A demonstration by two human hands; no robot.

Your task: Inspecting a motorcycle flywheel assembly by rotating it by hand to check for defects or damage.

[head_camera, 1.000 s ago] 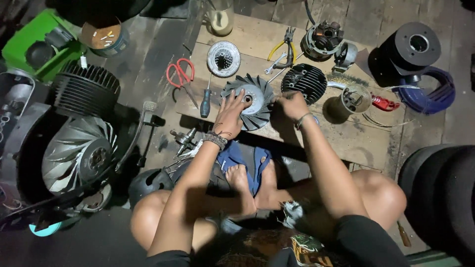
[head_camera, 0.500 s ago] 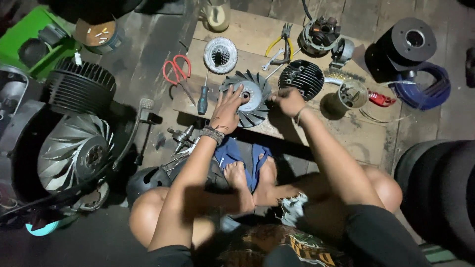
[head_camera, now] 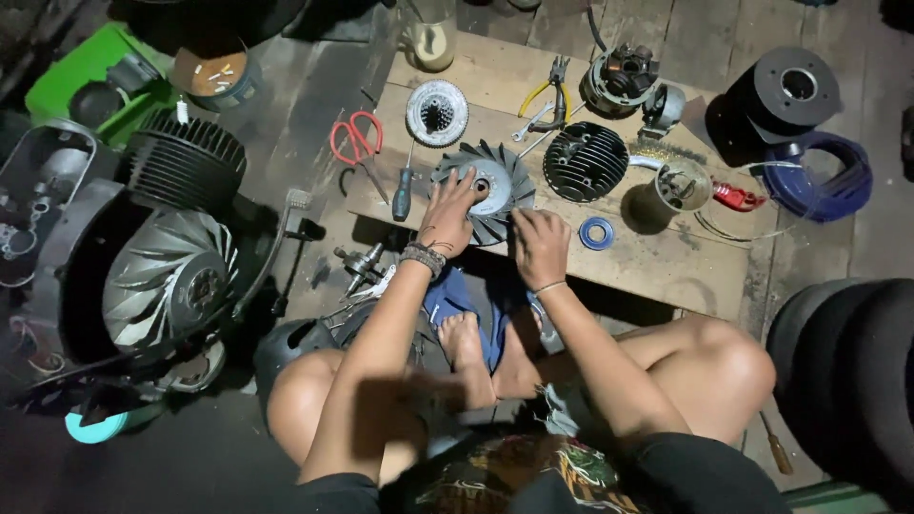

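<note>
The round metal fan wheel (head_camera: 495, 186) lies flat on the wooden board (head_camera: 647, 262), a little above the middle of the frame. My left hand (head_camera: 449, 217) rests on the wheel's left side with the fingers spread wide, pressing down, not wrapped around anything. My right hand (head_camera: 539, 246) sits at the wheel's lower right edge with the fingers bent; I cannot tell if it pinches a blade or just touches it.

Just left of the wheel lies a screwdriver (head_camera: 403, 195), and further left are red scissors (head_camera: 356, 138). Above the wheel sits a small toothed disc (head_camera: 437, 112). To the right is a dark ribbed cover (head_camera: 585, 161), and below that a small blue ring (head_camera: 597, 232). Yellow pliers (head_camera: 545, 95) lie near the top. A big finned fan housing (head_camera: 169, 276) sits far off at the left of the frame. My bare feet (head_camera: 464, 338) are below the board.
</note>
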